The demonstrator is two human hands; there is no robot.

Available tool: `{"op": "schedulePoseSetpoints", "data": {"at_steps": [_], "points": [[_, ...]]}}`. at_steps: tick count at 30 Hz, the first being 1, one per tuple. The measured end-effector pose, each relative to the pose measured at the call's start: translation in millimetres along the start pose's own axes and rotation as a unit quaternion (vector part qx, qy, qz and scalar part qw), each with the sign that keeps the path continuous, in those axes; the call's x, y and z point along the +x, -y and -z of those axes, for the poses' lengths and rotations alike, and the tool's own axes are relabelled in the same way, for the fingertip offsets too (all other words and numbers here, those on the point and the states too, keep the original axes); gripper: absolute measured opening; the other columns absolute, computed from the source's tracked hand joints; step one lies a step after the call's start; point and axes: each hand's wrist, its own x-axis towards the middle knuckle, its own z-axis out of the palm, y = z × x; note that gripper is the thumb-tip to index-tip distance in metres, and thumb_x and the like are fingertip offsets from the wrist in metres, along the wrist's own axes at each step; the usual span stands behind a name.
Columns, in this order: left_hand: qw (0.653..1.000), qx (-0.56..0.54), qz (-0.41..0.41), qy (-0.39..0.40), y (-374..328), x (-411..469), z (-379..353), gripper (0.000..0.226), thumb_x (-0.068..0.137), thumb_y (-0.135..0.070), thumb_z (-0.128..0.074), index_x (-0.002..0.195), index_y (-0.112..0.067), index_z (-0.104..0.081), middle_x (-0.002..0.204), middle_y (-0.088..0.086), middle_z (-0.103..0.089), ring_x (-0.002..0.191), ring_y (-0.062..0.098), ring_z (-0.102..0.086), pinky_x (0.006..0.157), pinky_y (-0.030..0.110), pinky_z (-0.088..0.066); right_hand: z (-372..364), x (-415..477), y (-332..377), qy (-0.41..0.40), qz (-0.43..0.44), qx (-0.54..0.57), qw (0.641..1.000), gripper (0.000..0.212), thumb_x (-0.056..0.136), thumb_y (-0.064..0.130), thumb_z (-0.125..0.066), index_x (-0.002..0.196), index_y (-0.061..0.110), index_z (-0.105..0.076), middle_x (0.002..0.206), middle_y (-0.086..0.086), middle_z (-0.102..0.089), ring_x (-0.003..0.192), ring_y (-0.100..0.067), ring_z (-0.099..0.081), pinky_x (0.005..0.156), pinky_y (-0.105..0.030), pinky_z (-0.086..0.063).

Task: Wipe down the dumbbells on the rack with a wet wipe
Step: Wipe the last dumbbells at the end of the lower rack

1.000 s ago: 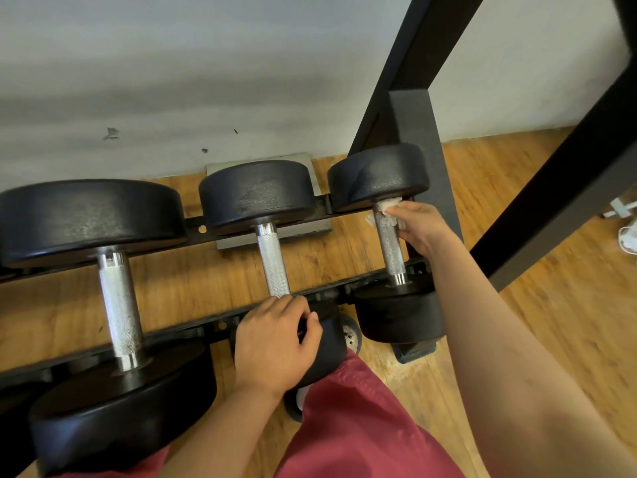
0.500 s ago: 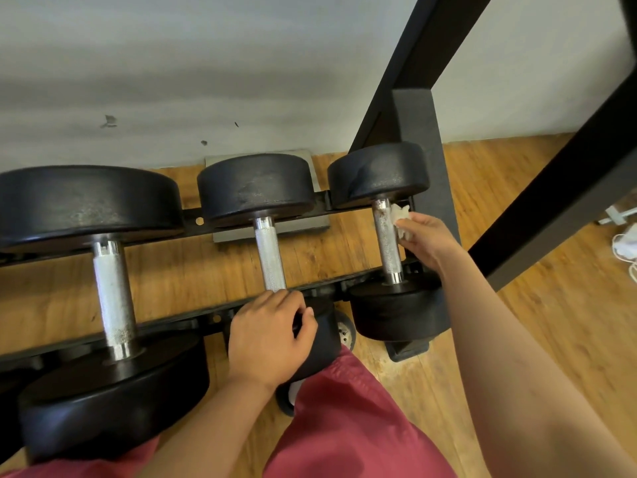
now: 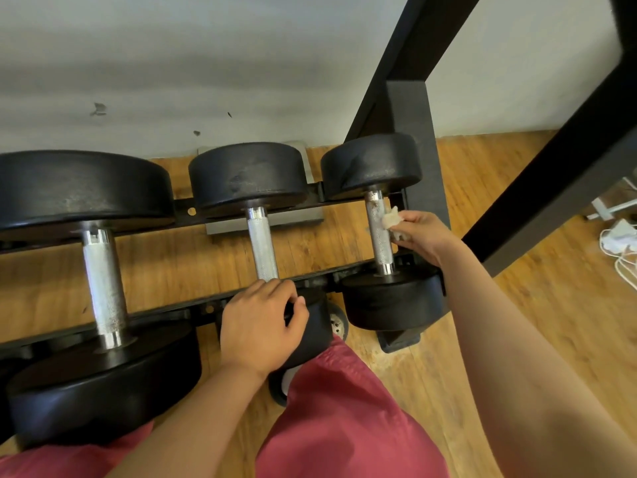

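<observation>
Right grip (image 3: 424, 232): clamped on a crumpled white wet wipe (image 3: 391, 219), which is pinched between thumb and fingers. The wipe is pressed against the 3 o'clock side of the knurled handle of the right dumbbell (image 3: 379, 236), on the half nearer the far head.

Left grip (image 3: 258, 322): curled over the near head of the middle dumbbell (image 3: 262, 246), with the fingers laid over the head's top edge and the thumb set against its 3 o'clock side. It is found at 7 o'clock from the centre of the view.

Dumbbells: three are laid side by side across the two rails of the rack (image 3: 182, 207). Their handles run from 12 to 6 o'clock and a round black head is fitted at each end.
- The left dumbbell (image 3: 103, 281) is the largest. It is placed at 9 o'clock of the middle one and is touched by neither grip.
- The right dumbbell is the smallest and is placed at 3 o'clock of the middle one. Rust-coloured specks are seen at the far end of its handle.

Rack: black and low, set along a pale wall (image 3: 206, 63). A black upright post (image 3: 417, 132) is seen behind the right dumbbell, at 12 o'clock of it. A small wheel (image 3: 336, 326) is partly shown between the near heads of the middle and right dumbbells.

Floor (image 3: 517, 201): wooden boards. A grey flat plate (image 3: 275, 220) is laid under the rack, and white cables (image 3: 620, 243) are seen at the 3 o'clock edge.

Red garment (image 3: 344, 408): seen at 6 o'clock.
</observation>
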Motion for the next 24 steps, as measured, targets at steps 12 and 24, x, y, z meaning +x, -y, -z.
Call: {"op": "schedulePoseSetpoints", "data": {"at_steps": [12,24], "points": [[1.0,0.002,0.001,-0.01,0,0,-1,0.028,0.085,-0.036,-0.04,0.068,-0.022,-0.057,0.063,-0.01,-0.058,0.061,0.015,-0.058,0.05,0.024,-0.035,15,-9,-7,0.025,-0.032,-0.219,0.975,0.016,0.083,0.005,-0.074,0.099,0.004,-0.071,0.087,-0.009,-0.067,0.07,-0.01,-0.061,0.064,-0.016,-0.052],[1.0,-0.008,-0.003,-0.017,2,0,-2,0.028,0.085,-0.036,-0.04,0.069,-0.022,-0.058,0.064,-0.011,-0.058,0.062,0.014,-0.058,0.05,0.024,-0.033,4,-20,2,0.07,0.0,-0.385,0.92,0.022,0.077,0.001,-0.074,0.088,0.014,-0.059,0.078,-0.001,-0.059,0.071,-0.014,-0.053,0.071,-0.025,-0.045]]}}
